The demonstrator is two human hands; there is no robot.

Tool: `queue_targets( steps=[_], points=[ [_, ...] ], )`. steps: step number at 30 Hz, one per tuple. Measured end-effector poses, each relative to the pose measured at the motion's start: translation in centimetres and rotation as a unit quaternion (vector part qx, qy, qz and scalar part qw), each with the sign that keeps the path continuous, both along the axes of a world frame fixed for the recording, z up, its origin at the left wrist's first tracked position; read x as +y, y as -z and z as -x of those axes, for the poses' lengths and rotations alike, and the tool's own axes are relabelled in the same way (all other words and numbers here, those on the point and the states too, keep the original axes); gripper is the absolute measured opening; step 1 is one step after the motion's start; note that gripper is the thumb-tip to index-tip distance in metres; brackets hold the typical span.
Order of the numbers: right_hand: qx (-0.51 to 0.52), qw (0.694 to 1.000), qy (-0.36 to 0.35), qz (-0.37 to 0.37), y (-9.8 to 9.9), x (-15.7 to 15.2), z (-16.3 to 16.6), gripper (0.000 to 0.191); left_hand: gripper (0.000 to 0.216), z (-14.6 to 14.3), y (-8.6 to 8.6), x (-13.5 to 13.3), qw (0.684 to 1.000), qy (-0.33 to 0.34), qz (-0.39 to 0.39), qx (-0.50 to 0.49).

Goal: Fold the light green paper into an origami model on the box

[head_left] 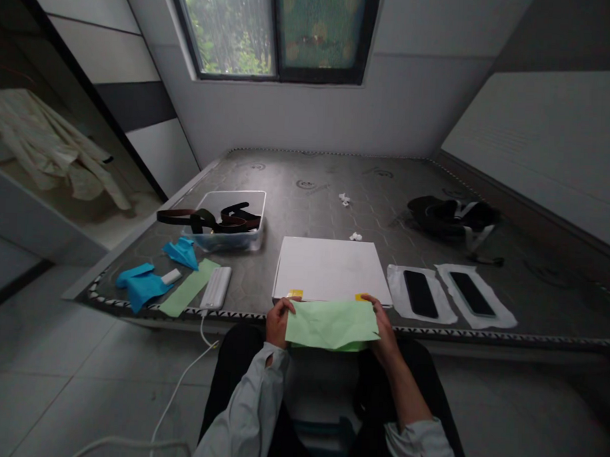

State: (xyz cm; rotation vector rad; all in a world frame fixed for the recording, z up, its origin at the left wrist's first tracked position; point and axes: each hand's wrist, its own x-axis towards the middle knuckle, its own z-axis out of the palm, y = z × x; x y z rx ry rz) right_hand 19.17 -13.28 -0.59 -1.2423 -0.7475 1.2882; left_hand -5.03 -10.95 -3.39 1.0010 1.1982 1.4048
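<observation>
While the person sits at the near edge of the grey patterned mattress (336, 189), both hands hold a creased light green paper sheet (331, 325) over the lap. The left hand (278, 321) pinches its left edge and the right hand (384, 328) grips its right edge. Just beyond the sheet's top edge lies a flat white rectangular board (332, 269), with two small yellow tape tabs (295, 293) at its near corners, close to the fingers. To the right of the board, two black phones (420, 294) lie side by side on white wrappers, and farther back sits a black bag with pale straps (453, 217). To the left are a white ribbed power strip (216, 287) with its cable trailing off the mattress, a pale green paper strip (190, 288) just beside it, some folded blue paper pieces (143, 283), and a clear plastic box holding dark leather belts (230, 219). Small white crumpled scraps (355, 236) lie behind the board.
</observation>
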Motion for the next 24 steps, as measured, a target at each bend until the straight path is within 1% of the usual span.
queue_targets(
  steps=[2,4,6,8,10,13,15,17,20,24],
  points=[
    [0.049,0.999,0.002,0.004,-0.6,0.2,0.3,0.055,0.019,-0.1,0.0,-0.1,1.000,-0.022,-0.006,0.009],
    [0.121,0.992,-0.020,0.009,-1.3,0.2,0.6,0.067,0.020,-0.2,0.0,-0.2,0.998,-0.050,-0.018,0.028],
    [0.169,0.985,-0.046,0.010,-1.7,0.0,0.9,0.073,0.019,-0.2,0.1,-0.3,0.995,-0.073,-0.033,0.054],
    [0.160,0.985,-0.067,0.008,-1.6,-0.1,1.2,0.074,0.018,-0.2,0.2,-0.4,0.992,-0.095,-0.045,0.075],
    [0.124,0.988,-0.091,0.010,-1.2,-0.3,1.5,0.073,0.018,-0.2,0.5,-0.3,0.988,-0.117,-0.049,0.087],
    [0.061,0.989,-0.129,0.030,-0.6,-0.5,1.9,0.062,0.017,0.0,1.0,-0.1,0.984,-0.143,-0.051,0.088],
    [0.009,0.989,-0.139,0.042,-0.4,-0.5,2.0,0.056,0.016,0.2,1.1,0.0,0.984,-0.148,-0.056,0.085],
    [-0.035,0.991,-0.120,0.047,-0.1,-0.4,1.9,0.054,0.017,0.2,1.1,0.0,0.984,-0.147,-0.060,0.075],
    [-0.058,0.996,-0.050,0.041,0.1,0.1,1.4,0.047,0.016,0.1,0.6,-0.2,0.990,-0.129,-0.051,0.034],
    [-0.051,0.997,0.048,0.031,0.2,0.5,0.5,0.051,0.021,-0.4,-0.6,-0.7,0.997,-0.063,-0.041,-0.019]
  ],
)
